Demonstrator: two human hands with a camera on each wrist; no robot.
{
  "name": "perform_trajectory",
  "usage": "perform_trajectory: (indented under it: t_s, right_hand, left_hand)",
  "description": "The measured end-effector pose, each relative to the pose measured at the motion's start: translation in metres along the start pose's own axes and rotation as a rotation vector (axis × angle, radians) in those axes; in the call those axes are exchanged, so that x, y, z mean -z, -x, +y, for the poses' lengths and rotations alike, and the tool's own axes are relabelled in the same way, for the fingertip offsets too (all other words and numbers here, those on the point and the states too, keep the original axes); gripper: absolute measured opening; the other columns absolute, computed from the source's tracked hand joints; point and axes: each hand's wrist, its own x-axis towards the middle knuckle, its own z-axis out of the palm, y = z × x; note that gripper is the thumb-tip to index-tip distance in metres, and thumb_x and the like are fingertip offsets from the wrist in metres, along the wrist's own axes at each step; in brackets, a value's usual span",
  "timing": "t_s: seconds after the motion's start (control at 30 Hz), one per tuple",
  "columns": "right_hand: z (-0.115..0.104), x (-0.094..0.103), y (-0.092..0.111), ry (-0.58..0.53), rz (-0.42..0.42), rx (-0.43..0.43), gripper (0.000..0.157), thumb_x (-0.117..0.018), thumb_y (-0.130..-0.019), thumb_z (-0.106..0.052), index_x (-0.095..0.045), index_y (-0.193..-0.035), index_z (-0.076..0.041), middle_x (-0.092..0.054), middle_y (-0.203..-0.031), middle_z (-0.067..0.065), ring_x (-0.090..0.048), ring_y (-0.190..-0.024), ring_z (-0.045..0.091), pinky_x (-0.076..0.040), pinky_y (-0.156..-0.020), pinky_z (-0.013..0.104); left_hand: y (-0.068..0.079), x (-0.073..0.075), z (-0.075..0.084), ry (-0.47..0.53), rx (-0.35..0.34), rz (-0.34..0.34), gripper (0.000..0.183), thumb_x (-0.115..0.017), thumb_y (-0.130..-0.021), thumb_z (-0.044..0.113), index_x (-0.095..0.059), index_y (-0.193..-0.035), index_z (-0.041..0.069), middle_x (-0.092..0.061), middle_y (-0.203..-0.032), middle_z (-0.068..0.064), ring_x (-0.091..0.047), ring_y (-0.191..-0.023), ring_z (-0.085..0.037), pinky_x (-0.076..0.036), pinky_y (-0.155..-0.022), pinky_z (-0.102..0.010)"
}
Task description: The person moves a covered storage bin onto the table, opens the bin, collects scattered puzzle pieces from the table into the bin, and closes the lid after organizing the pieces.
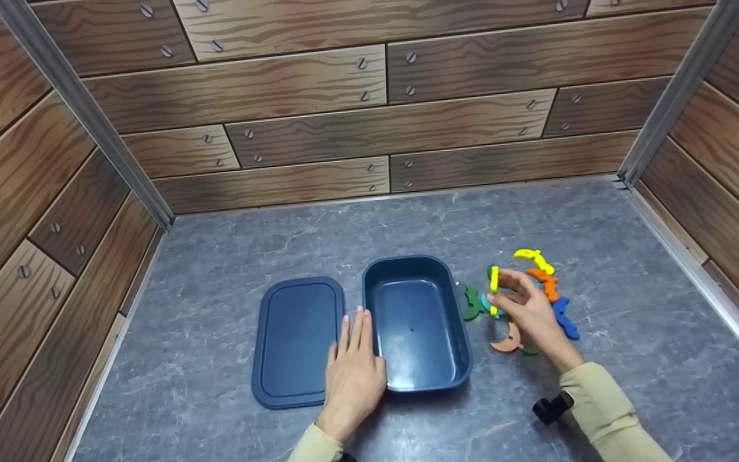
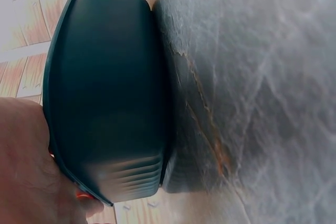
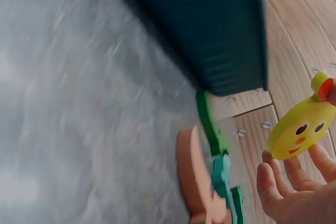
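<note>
My right hand (image 1: 530,311) pinches a flat yellow toy piece (image 1: 494,289) on edge, just right of a dark blue box (image 1: 416,337). In the right wrist view, this yellow piece shows a smiling face, with a small red-marked knob on top partly hidden by a finger. My left hand (image 1: 353,372) lies along the box's left rim with its fingers straight, beside the blue lid (image 1: 299,337). The left wrist view has the box's outer wall (image 2: 105,87) upright on the table, the left hand (image 2: 31,166) at its rim. The box's inside is bare.
Below and around my right hand lie a green piece (image 1: 471,305), a peach crescent (image 1: 509,340), an orange piece (image 1: 548,285), a blue piece (image 1: 565,319) and another yellow piece (image 1: 536,260). Wood-patterned walls (image 1: 305,90) enclose the grey table (image 1: 215,282) at the back and sides.
</note>
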Motion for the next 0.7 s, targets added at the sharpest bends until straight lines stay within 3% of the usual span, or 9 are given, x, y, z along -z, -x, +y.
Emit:
perform_trajectory:
  t_s: [0.2,0.37,0.7]
  right_hand:
    - [-0.011,-0.003,-0.002,-0.184,-0.023,-0.073,0.074,-0.068,-0.093,-0.033,-0.031,-0.152,-0.012,-0.037,-0.150,0.011,-0.046,-0.128,0.022,-0.036,-0.106,0.041]
    - [-0.018,-0.008,0.000,-0.321,-0.061,-0.046,0.071,-0.067,-0.095,-0.025,-0.029,-0.153,-0.011,-0.029,-0.156,0.009,-0.042,-0.133,0.021,-0.041,-0.103,0.031]
    - [-0.035,-0.024,-0.004,-0.337,-0.082,0.036,0.068,-0.069,-0.093,-0.023,-0.034,-0.150,-0.011,-0.034,-0.152,0.010,-0.046,-0.129,0.030,-0.045,-0.098,0.030]
  left_hand:
    - [0.001,-0.001,0.000,0.001,-0.006,0.006,0.066,-0.047,-0.096,0.020,-0.025,-0.157,0.009,-0.018,-0.163,-0.005,-0.015,-0.148,-0.030,-0.026,-0.110,-0.058]
    - [0.003,-0.003,0.000,-0.009,-0.006,0.003,0.066,-0.047,-0.096,0.020,-0.025,-0.157,0.008,-0.018,-0.163,-0.004,-0.014,-0.148,-0.029,-0.027,-0.110,-0.057]
    - [0.001,-0.001,0.000,-0.017,-0.012,0.030,0.065,-0.047,-0.095,0.019,-0.027,-0.156,0.007,-0.021,-0.162,-0.006,-0.017,-0.148,-0.030,-0.029,-0.109,-0.057]
